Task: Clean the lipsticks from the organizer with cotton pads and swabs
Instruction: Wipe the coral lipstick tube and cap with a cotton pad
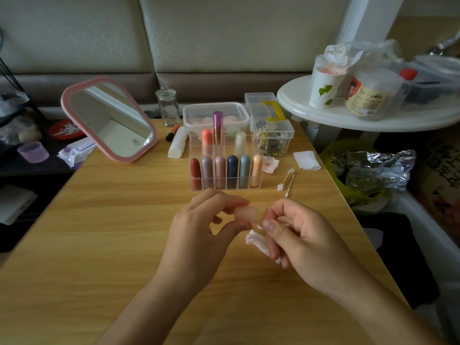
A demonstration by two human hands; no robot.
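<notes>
Clutter along the far edge of the light wooden tabletop (99, 245): pink-framed tilted mirror (109, 118) toward the far left corner, stoppered glass jar (168, 108), clear plastic lidded tub (215, 115), clear hinged box of clips (271, 128) toward the far right corner. Just in front of the tub, clear acrylic organizer (224, 186) with a front row of six capped lipsticks (220, 170) in red, mauve, pink, navy, grey-blue and peach, and three more upright behind. Left of the organizer, white rolled tube (178, 143) and black-and-coral lipstick (172, 133) lying flat. Against its right wall, pink-stained cotton pad (270, 165); nearer the right edge, folded white cotton pad (306, 160) and loose cotton swabs (286, 181) on the wood. Beyond the right edge, round white side table (373, 118) with a leaf-printed paper cup (323, 90), a tub and plastic bags.

Over the middle of the tabletop, just in front of the organizer, both hands close together. Left hand (199, 227), fingers curled: pinches a pale pink translucent piece (246, 214) between thumb and fingertips; cannot tell whether cap or lipstick body. Right hand (298, 235), fingers curled: grips a single cotton swab (259, 227) between thumb and forefinger, white tip just beside the pink piece, and clamps a crumpled stained pad (256, 241) under the lower fingers.
</notes>
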